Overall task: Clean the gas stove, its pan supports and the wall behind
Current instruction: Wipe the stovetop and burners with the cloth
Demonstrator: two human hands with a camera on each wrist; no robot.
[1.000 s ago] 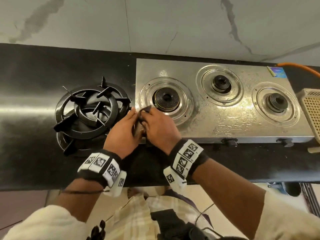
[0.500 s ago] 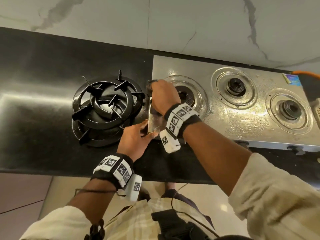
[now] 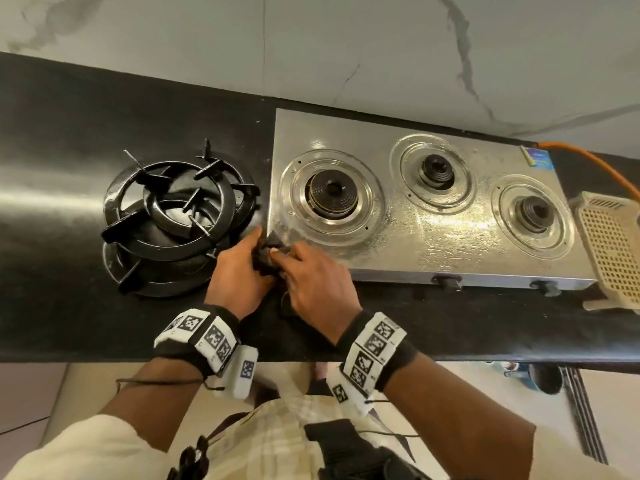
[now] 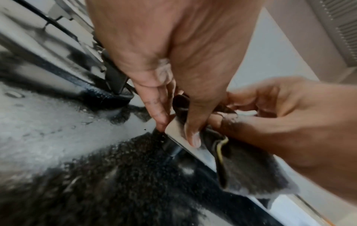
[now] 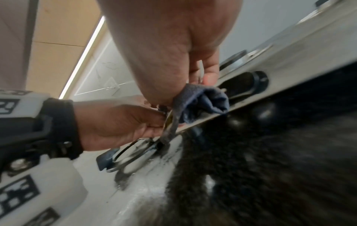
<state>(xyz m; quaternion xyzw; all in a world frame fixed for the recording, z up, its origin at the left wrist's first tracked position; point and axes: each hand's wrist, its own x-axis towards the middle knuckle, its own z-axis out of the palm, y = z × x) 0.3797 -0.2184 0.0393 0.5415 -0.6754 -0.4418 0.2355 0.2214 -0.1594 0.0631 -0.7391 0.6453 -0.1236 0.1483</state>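
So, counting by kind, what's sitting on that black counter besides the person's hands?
Burners: 3
Knobs in view: 2
Dark cloth: 1
Beige basket: 1
Orange hose: 1
Total: 8, leaving out the stacked pan supports, whose number I cannot tell.

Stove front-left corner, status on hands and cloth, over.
Left hand and right hand both gripping dark grey cloth at steel three-burner stove corner. Stacked black pan supports close alongside on black counter.
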